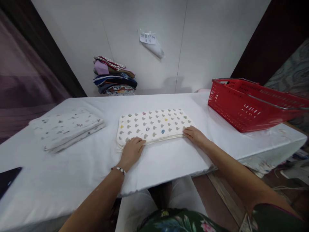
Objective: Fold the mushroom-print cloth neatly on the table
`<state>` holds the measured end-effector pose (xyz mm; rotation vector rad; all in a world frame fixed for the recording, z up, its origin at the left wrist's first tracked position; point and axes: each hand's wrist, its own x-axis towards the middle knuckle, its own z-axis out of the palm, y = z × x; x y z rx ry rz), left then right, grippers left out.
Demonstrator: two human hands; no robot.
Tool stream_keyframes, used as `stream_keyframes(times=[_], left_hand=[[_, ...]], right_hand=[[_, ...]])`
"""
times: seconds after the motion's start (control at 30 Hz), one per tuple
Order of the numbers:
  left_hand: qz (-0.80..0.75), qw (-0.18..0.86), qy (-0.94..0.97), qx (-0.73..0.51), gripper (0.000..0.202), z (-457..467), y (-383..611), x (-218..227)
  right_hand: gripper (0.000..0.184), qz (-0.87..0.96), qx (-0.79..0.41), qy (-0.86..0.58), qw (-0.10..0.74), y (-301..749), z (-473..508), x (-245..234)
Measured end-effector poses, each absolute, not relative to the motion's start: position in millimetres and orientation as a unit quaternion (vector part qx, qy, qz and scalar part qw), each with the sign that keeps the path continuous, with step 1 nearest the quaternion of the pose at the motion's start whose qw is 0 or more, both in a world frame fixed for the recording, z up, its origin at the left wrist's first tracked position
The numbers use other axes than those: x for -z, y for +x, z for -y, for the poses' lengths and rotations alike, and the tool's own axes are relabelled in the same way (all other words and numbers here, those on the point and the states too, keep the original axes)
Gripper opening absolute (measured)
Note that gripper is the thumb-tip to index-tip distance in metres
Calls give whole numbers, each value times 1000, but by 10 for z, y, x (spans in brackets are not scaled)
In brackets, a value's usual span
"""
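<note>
A folded white cloth (154, 124) with grey mushroom prints and a few coloured ones lies flat on the table, its layers showing along the near edge. At that edge's left part, my left hand (133, 149) has its fingers curled over the top of the cloth; a bracelet is on the wrist. My right hand (195, 136) pinches the near right corner, fingers on top. The undersides of both grips are hidden. To the left lies another folded white cloth (70, 127) with small grey and dark prints.
A red plastic basket (241, 112) with metal handles stands at the right. Folded fabrics (114, 77) are stacked against the wall at the back left. A dark flat object (8, 180) lies at the left edge. White cloth covers the table (154, 170).
</note>
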<state>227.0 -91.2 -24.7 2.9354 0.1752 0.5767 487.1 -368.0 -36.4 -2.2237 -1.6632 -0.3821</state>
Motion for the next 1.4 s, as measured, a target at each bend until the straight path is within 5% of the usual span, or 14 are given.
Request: stream_keyframes(times=[0.4, 1.23, 1.4], left_hand=[[-53, 87, 974, -204, 25, 902, 2268, 252], [-57, 84, 976, -192, 27, 895, 2279, 256], [-55, 86, 976, -195, 27, 893, 2277, 259]], right_hand=[[26, 562, 66, -790, 235, 4935, 3681, 292], [22, 603, 126, -784, -81, 4836, 3591, 63], [24, 585, 133, -795, -88, 4826, 3633, 68]])
